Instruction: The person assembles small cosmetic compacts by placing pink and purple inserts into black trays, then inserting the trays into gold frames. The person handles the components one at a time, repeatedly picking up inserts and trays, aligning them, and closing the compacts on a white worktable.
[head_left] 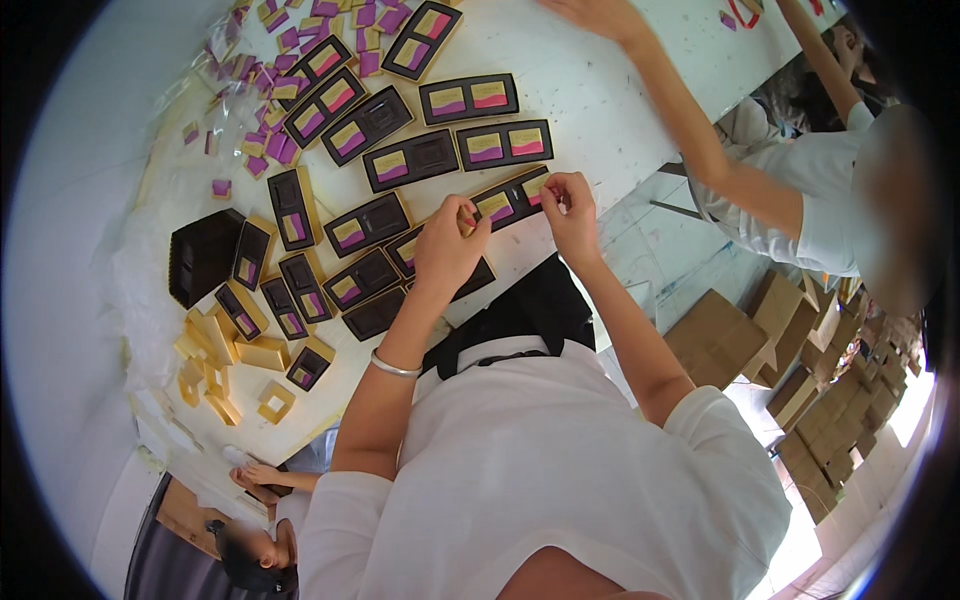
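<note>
A black two-compartment box [513,204] with gold sides lies at the near edge of the table. Its left compartment holds a small purple-and-gold packet [495,207]. My right hand [574,222] is closed in a pinch at its right end, on a small pink-and-gold packet [535,188]. My left hand [452,245] is curled closed by the box's left end. A bit of pink and gold shows between its fingers. Under my left hand and wrist lie more black boxes, partly hidden; one is a black box [374,314] with bare compartments.
Several black boxes [388,163] cover the table, many with one or two packets. Loose purple-and-gold packets [285,145] are heaped at the far left. Gold sleeves [265,352] and a dark stack [203,258] stand left. A co-worker's arm [690,120] reaches across at right; cardboard cartons [718,338] stand below.
</note>
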